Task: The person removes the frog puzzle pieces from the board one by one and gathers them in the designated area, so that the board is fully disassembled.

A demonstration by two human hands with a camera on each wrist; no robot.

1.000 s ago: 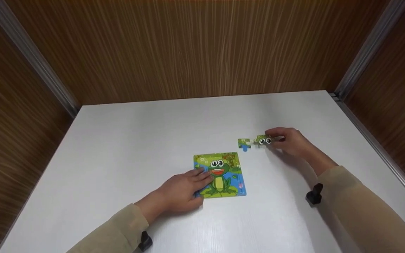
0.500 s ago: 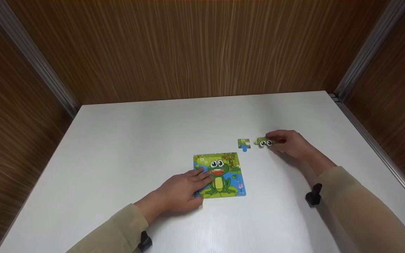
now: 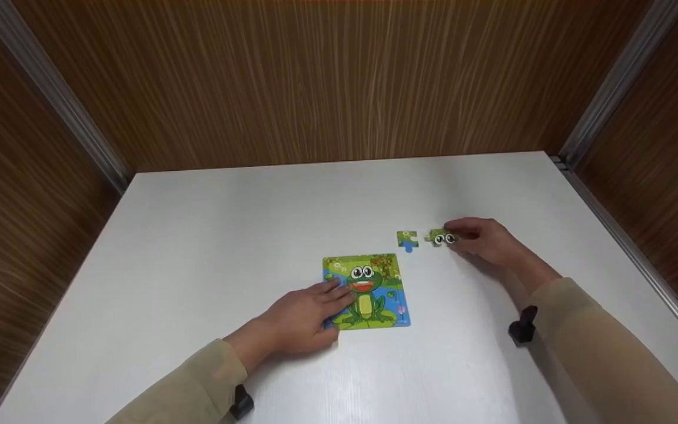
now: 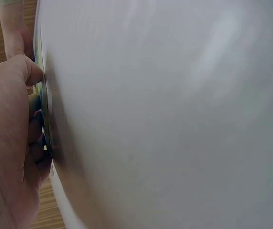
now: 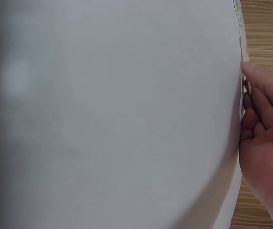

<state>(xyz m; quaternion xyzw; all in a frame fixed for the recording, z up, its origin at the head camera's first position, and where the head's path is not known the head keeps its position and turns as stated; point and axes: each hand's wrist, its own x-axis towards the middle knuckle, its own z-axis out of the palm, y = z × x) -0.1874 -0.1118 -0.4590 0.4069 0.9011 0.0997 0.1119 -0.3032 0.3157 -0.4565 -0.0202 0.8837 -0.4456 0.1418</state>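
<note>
A square frog picture puzzle (image 3: pixel 377 303) lies on the white table. My left hand (image 3: pixel 306 321) rests on its left side with extended fingers, the thumb at the near edge. In the left wrist view, the left hand (image 4: pixel 7 143) lies over the puzzle, which shows only edge-on. Up and to the right, my right hand (image 3: pixel 486 241) pinches a green jigsaw piece (image 3: pixel 440 237) printed with the frog's two eyes, its right end hidden by the fingers. The right hand (image 5: pixel 265 114) shows low at the tabletop in the right wrist view.
A green and blue jigsaw piece (image 3: pixel 408 239) lies just left of the eye piece, with a narrow gap between them. The white table (image 3: pixel 227 235) meets a wood-grain panel (image 3: pixel 339 82) at the back, with similar panels along both sides.
The right hand has shifted slightly toward the near side with the eye piece, then held almost still. A gap now shows beside the green and blue piece. The left hand stays put.
</note>
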